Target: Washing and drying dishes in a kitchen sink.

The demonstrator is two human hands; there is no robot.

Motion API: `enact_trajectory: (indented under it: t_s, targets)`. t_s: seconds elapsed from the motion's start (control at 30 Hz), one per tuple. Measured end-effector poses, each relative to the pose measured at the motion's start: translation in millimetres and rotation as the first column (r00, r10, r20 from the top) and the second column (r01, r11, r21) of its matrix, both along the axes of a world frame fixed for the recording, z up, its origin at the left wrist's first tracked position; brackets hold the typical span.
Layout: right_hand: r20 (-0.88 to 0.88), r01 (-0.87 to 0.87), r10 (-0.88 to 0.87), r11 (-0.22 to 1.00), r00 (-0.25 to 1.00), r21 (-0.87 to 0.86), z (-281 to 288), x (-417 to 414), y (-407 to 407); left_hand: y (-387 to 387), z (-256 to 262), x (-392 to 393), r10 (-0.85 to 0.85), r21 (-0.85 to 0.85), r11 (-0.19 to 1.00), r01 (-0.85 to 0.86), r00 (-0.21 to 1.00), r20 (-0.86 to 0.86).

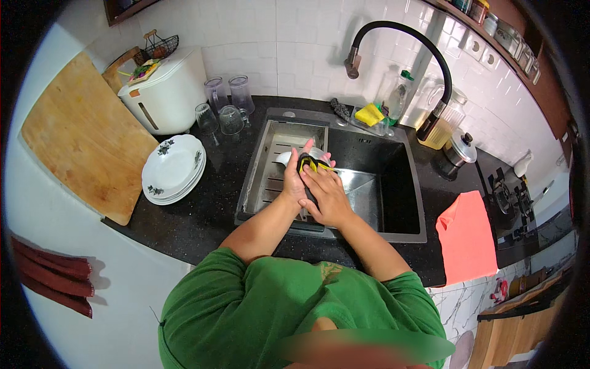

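Observation:
Over the sink's left part, both my hands are close together around a utensil. My left hand (293,177) cups it from the left, palm turned inward, thumb and fingers pointing up. A pale, rounded, shiny part (283,158) juts out beyond my left thumb, and a dark handle (310,197) runs down between my palms. My right hand (326,190) presses its fingers on a yellow-and-black piece (311,162), seemingly a sponge or cloth, against the utensil. My fingers hide most of the utensil's shape. Below lies the slotted grey tray (272,182) set in the dark sink (401,203).
Stacked white plates (174,168), glass mugs (232,120) and a white bin (166,92) stand left. Behind the sink are a yellow sponge (369,114) and a clear bottle (397,99). A black faucet (410,28) arches above. At right lie a coral cloth (468,240) and a stove (504,196).

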State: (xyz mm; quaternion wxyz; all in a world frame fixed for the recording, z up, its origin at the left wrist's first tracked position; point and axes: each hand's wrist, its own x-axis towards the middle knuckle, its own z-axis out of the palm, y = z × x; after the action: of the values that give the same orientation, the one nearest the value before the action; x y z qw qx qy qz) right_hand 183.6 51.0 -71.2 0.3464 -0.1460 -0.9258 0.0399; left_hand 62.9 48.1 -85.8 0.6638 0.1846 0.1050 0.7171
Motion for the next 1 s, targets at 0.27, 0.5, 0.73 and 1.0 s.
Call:
enact_trajectory:
  t_s: [0.27,0.5,0.73,1.0]
  targets:
    - [-0.006,0.14,-0.14,0.98,0.99,0.139,6.5,0.9,15.3,-2.5,6.0,11.9,0.068,0.089,0.995,-0.053,0.982,-0.177]
    - [-0.146,0.205,-0.206,0.978,0.968,-0.025,-4.8,-10.2,-0.7,-4.9,12.7,-8.2,0.193,0.207,0.97,-0.128,0.924,-0.331]
    - [-0.497,-0.264,-0.146,0.703,0.856,-0.66,21.1,-2.7,-5.9,-25.3,30.6,-36.6,0.131,0.14,0.985,-0.097,0.956,-0.262]
    - [-0.721,-0.477,-0.34,0.571,0.604,-0.669,20.7,18.1,32.6,-73.9,66.7,-153.5,0.588,0.26,0.73,-0.632,0.388,-0.71]
